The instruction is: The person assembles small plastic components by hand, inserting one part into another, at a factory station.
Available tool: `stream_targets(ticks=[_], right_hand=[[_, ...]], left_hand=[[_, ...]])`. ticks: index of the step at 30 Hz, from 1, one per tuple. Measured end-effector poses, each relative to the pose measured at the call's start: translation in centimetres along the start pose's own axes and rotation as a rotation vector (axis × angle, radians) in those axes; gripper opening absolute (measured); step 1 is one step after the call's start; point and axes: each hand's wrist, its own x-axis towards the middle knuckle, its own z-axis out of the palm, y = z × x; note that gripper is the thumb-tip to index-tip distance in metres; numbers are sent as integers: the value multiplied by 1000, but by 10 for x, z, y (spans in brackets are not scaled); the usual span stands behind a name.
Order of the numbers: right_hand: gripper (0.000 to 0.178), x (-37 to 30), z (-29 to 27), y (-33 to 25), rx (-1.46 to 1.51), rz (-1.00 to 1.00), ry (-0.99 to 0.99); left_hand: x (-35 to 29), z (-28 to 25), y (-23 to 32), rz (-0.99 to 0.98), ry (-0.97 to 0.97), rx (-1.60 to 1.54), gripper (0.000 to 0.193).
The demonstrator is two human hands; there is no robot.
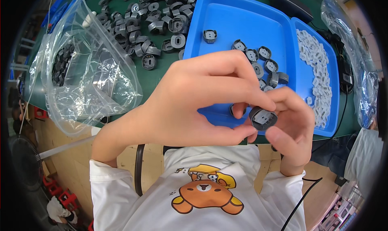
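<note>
Both hands meet over the near edge of a blue tray (242,1). Between them is a small dark grey oval plastic housing (263,118) with a light grey slotted insert in its open face. My left hand (202,97) comes in from the left, its thumb and forefinger closed at the housing's left side and top. My right hand (297,122) curls round the right side, thumb below and fingertips above, partly hidden behind the left fingers. Several similar housings (264,52) lie in the tray, most showing light inserts; my left hand covers part of this group.
Many loose dark grey housings (149,61) are heaped on the green table (155,75) at the back. A side tray (333,124) on the right holds many small white pieces (313,57). A clear plastic bag (101,81) with dark parts lies left; another bag (355,69) lies far right, near black cables.
</note>
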Motion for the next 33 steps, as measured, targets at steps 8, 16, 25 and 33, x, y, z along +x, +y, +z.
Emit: stream_targets(ticks=[8,16,25,33], right_hand=[[16,2,5,0,-228,108,-47],[16,6,4,0,-252,74,-126],[36,0,-5,2,-276,-78,-162],[64,3,-10,4,-957,-714,80]], left_hand=[[-2,1,0,62,-46,21,35],[-2,1,-2,74,-49,-4,39],[-2,-3,-2,114,-81,105,40],[-4,-4,6,-261,-121,-538,48]])
